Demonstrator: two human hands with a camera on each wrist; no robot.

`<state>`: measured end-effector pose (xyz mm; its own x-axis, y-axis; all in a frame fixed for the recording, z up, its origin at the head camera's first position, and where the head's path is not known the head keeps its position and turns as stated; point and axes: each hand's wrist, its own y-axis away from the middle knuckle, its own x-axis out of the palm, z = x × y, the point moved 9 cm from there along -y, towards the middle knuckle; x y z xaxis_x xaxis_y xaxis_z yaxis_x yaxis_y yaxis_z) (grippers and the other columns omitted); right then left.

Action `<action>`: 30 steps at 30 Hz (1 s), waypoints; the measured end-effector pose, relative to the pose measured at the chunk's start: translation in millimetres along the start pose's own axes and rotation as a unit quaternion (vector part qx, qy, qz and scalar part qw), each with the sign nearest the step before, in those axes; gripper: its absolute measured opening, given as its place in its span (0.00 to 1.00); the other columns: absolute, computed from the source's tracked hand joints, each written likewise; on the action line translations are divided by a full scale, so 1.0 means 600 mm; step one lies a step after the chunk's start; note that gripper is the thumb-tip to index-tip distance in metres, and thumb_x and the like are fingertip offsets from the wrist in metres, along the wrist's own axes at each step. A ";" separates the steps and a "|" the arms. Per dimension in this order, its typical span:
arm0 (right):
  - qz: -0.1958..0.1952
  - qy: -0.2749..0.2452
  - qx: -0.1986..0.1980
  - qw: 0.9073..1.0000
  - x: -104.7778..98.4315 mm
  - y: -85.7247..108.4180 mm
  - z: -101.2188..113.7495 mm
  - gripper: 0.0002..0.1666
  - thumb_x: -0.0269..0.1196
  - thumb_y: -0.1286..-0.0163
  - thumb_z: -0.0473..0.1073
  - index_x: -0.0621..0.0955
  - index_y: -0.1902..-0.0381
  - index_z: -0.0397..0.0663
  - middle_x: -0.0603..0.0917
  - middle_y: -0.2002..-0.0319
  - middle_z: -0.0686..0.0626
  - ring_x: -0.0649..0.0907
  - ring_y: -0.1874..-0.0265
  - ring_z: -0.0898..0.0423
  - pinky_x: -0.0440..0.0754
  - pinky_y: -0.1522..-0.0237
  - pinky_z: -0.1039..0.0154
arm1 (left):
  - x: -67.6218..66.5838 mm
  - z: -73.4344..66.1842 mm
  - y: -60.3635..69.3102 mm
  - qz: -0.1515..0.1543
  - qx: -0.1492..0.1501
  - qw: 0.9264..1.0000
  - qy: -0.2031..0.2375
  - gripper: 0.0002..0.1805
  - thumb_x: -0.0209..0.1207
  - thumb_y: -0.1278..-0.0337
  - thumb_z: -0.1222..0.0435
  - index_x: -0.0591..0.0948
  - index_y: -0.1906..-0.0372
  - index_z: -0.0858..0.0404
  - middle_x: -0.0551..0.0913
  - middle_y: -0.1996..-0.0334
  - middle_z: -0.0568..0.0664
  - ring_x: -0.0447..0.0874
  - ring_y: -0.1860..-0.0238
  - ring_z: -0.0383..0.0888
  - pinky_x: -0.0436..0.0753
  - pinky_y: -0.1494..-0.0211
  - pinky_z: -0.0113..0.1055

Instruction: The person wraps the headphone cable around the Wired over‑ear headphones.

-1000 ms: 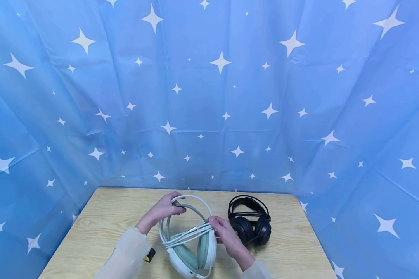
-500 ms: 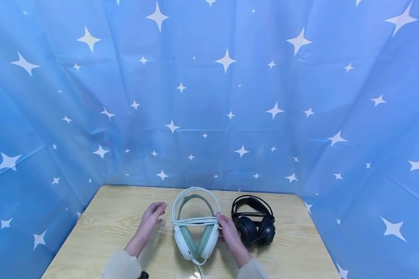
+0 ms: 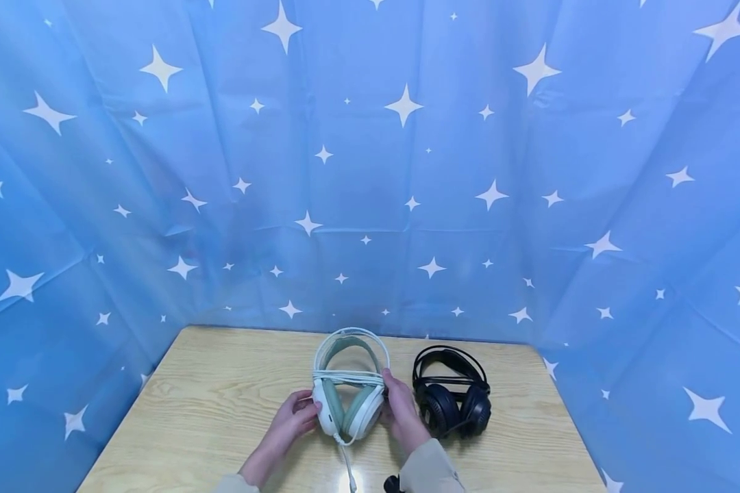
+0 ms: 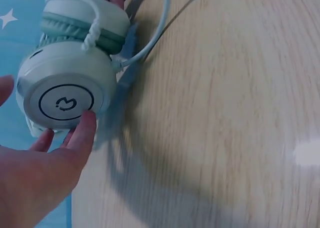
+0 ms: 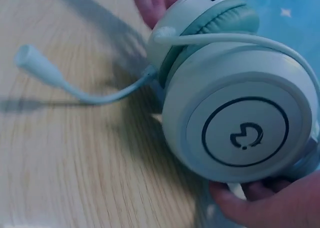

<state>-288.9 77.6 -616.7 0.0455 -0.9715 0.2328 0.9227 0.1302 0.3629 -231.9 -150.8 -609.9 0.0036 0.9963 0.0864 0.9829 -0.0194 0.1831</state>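
Note:
A white headset with green ear pads [image 3: 358,416] stands at the middle of the table in the head view, its cable wound across between the two sides. At its right side my right hand [image 3: 402,411] grips the ear cup edge, thumb in front; other fingers are partly hidden behind. My left hand [image 3: 292,419] touches the left ear cup with its fingertips, fingers loosely extended. Seen in the left wrist view, the thumb [image 4: 86,125] meets the round outer face of that cup. A microphone boom [image 5: 37,65] sticks out over the table in the right wrist view.
Black headphones [image 3: 451,404] sit on the wooden table [image 3: 222,383] just right of my right hand. A small black object [image 3: 392,484] lies by the right sleeve. A blue curtain with white stars [image 3: 370,171] rises behind and beside the table.
The white headset has turned upright and shifted slightly right. My left hand let go of its headband, moved away, then came back to touch the left ear cup. The right hand stayed on it.

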 end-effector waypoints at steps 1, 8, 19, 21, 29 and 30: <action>-0.002 -0.011 0.008 1.000 -0.001 -0.003 -0.003 0.25 0.49 0.17 0.60 0.77 0.54 0.44 0.80 0.70 0.55 0.83 0.69 0.59 0.81 0.61 0.59 | 0.003 0.002 -0.001 0.004 0.000 1.000 0.005 0.37 0.60 0.29 0.63 0.59 0.29 0.83 0.70 0.36 0.78 0.81 0.42 0.60 0.79 0.36 0.55; -0.014 -0.028 0.042 0.999 -0.006 -0.015 -0.011 0.25 0.47 0.17 0.62 0.74 0.51 0.45 0.79 0.62 0.53 0.81 0.58 0.57 0.80 0.51 0.50 | 0.017 0.005 -0.003 0.030 0.008 0.999 0.013 0.40 0.60 0.28 0.62 0.55 0.27 0.84 0.65 0.33 0.81 0.78 0.37 0.68 0.80 0.36 0.52; -0.074 0.013 0.022 0.997 -0.023 -0.030 -0.011 0.24 0.49 0.17 0.59 0.74 0.66 0.46 0.69 0.80 0.56 0.71 0.80 0.62 0.73 0.74 0.66 | 0.025 0.007 -0.007 0.029 0.012 0.999 0.017 0.36 0.62 0.33 0.67 0.61 0.29 0.82 0.66 0.31 0.78 0.78 0.37 0.64 0.80 0.37 0.53; -0.104 0.053 0.009 0.993 -0.028 -0.032 -0.007 0.27 0.50 0.18 0.59 0.77 0.64 0.40 0.72 0.77 0.53 0.73 0.78 0.60 0.74 0.72 0.66 | 0.026 0.007 -0.006 0.031 0.013 0.999 0.016 0.37 0.63 0.35 0.68 0.61 0.29 0.81 0.65 0.31 0.78 0.75 0.34 0.67 0.80 0.37 0.52; -0.157 0.178 -0.014 0.971 -0.026 -0.034 -0.002 0.41 0.44 0.17 0.59 0.74 0.38 0.21 0.77 0.40 0.26 0.75 0.37 0.34 0.68 0.31 0.41 | 0.022 0.010 0.001 0.039 0.008 0.999 0.006 0.37 0.64 0.37 0.68 0.62 0.29 0.81 0.64 0.30 0.78 0.78 0.37 0.64 0.82 0.39 0.49; -0.154 0.184 -0.016 0.971 -0.025 -0.033 -0.003 0.41 0.44 0.16 0.59 0.73 0.37 0.21 0.75 0.38 0.26 0.73 0.35 0.32 0.67 0.30 0.40 | 0.021 0.011 0.002 0.037 0.007 0.999 0.000 0.37 0.65 0.37 0.68 0.62 0.29 0.81 0.64 0.30 0.78 0.79 0.38 0.63 0.83 0.40 0.49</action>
<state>-307.4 89.0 -629.1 -0.1059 -0.9691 -0.2229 0.9254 -0.1781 0.3345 -229.4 -137.8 -615.2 0.0771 0.9920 0.1000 0.9824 -0.0927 0.1619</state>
